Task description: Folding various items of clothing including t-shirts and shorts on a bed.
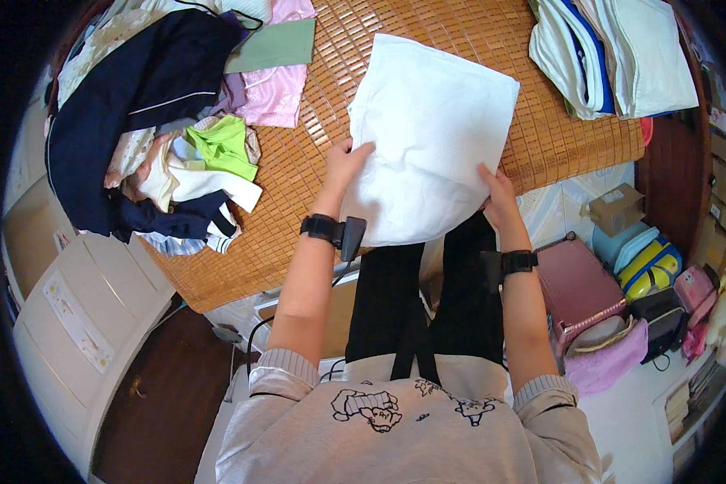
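- A white, soft-looking fabric piece with a rounded lower edge (436, 137) is spread between the two hands, over the near part of the mat, its bottom overlapping the person's legs; whether it touches the mat, I cannot tell.
- The left hand (347, 165) pinches its left edge, thumb on top and fingers mostly hidden.
- The right hand (500, 198) pinches its lower right edge, thumb on top.
- Underneath is a brown mat of small glossy tiles (266, 262).
- To the left lies a loose heap of clothes: a long navy garment with pale piping (137, 89), a lime-green garment (222, 149) and a shiny pink cloth (274, 97) partly under a folded sage-green cloth (274, 46).
- At the far right sit folded, mostly white fabrics (653, 56).
- Below them on the floor side are a brown cardboard box (617, 208) and a dusty-pink suitcase (579, 286).
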{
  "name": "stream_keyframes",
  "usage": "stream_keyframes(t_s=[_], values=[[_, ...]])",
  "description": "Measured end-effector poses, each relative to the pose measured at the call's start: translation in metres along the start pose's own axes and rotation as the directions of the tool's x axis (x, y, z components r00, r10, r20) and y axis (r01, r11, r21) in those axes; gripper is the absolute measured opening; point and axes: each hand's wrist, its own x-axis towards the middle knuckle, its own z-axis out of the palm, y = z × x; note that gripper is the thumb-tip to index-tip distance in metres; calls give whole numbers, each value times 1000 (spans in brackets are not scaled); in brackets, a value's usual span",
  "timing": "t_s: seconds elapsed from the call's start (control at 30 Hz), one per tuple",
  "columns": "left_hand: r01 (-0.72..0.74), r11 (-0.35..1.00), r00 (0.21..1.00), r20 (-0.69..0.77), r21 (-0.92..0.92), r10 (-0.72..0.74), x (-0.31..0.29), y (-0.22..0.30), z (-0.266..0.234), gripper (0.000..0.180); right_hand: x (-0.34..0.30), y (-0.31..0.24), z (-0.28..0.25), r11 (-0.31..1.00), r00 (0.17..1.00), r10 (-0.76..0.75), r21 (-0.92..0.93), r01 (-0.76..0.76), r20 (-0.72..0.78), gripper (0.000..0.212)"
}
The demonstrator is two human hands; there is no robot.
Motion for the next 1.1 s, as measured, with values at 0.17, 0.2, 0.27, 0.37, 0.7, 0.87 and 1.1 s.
stream_keyframes(t_s=[0.17,0.2,0.27,0.37,0.7,0.87,1.1], values=[[493,610,852,485,-621,-195,-18,48,-11,40,-11,-33,1,993,992,-100,47,104,-78,38],[488,611,855,484,-623,-189,-19,52,-14,40,-18,-46,5,993,991,-106,46,110,-76,38],[407,637,881,466,-654,-84,-17,61,-19,39,-26,-77,18,987,987,-150,-73,146,-56,39],[255,691,926,377,-676,27,-20,98,-25,38,-32,-125,28,986,987,-145,-91,139,-64,41],[-330,690,911,-26,-644,412,-64,157,-76,33,-56,-191,41,737,742,-666,-91,670,76,31],[-82,894,994,26,-441,104,-55,55,-36,30,2,-119,2,609,711,-681,-403,683,174,19],[257,689,952,56,-678,-300,-40,4,17,24,58,-57,-33,553,820,-557,-678,484,131,26]])
